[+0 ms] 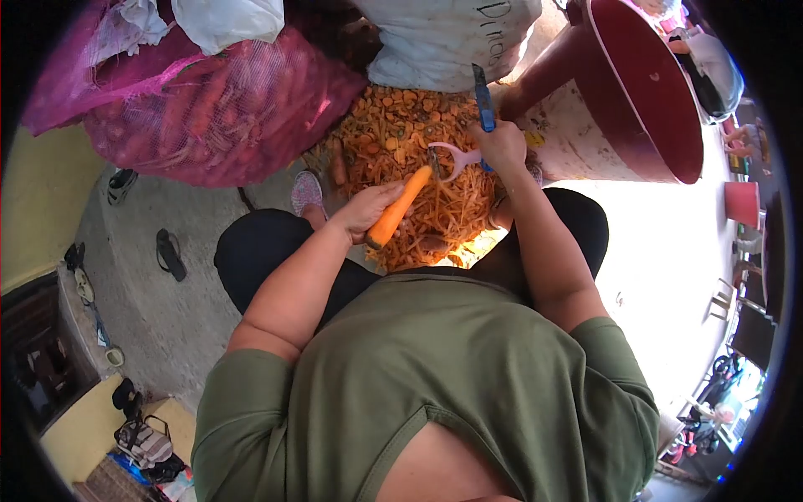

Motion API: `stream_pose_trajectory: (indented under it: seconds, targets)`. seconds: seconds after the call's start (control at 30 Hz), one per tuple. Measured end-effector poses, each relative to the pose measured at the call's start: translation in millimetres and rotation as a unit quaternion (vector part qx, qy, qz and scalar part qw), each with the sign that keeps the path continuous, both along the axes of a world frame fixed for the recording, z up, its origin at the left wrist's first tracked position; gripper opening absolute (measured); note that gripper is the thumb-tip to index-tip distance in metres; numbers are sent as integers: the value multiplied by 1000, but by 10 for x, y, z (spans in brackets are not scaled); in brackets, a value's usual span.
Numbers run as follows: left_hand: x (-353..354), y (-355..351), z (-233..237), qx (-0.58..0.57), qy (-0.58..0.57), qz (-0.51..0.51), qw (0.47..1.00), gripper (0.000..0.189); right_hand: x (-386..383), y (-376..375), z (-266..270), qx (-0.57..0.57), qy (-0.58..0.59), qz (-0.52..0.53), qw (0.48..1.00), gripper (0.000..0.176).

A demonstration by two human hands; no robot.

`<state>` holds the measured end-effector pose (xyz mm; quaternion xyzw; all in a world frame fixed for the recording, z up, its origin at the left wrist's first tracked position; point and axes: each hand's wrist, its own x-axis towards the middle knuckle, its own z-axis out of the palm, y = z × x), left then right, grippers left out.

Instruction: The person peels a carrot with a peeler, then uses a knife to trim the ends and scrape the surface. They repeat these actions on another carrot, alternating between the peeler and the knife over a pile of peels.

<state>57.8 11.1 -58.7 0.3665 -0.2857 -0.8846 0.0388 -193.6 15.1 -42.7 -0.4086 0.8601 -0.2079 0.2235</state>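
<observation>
My left hand is closed round a peeled orange carrot, its dark stem end toward me and its thin tip pointing up and right. In my right hand are two tools. One is a pink Y-shaped peeler, its blade close beside the carrot's tip. The other is a blue utility knife, its blade pointing away from me. Under both hands lies a heap of carrot peelings, with cut round carrot pieces at its far side.
A pink mesh sack full of carrots stands at the far left. Beyond the heap is a white sack with writing. At the right a large red bucket leans tilted. A dark slipper lies on the concrete floor.
</observation>
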Motion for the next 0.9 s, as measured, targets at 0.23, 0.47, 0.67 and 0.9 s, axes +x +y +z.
stream_pose_trajectory:
  seconds: [0.23,0.47,0.67,0.9]
  targets:
    - [33,-24,-96,26,35,-34,998,31,-73,65,93,4,-14,-8,1000,38]
    - [-71,37,34,0,-58,-58,997,32,75,145,46,29,11,39,999,42]
    - [-141,80,125,-32,-69,-85,993,41,-59,217,25,9,-5,32,999,44]
    - [-171,83,181,-52,-22,-90,994,34,-259,355,134,77,46,37,995,56]
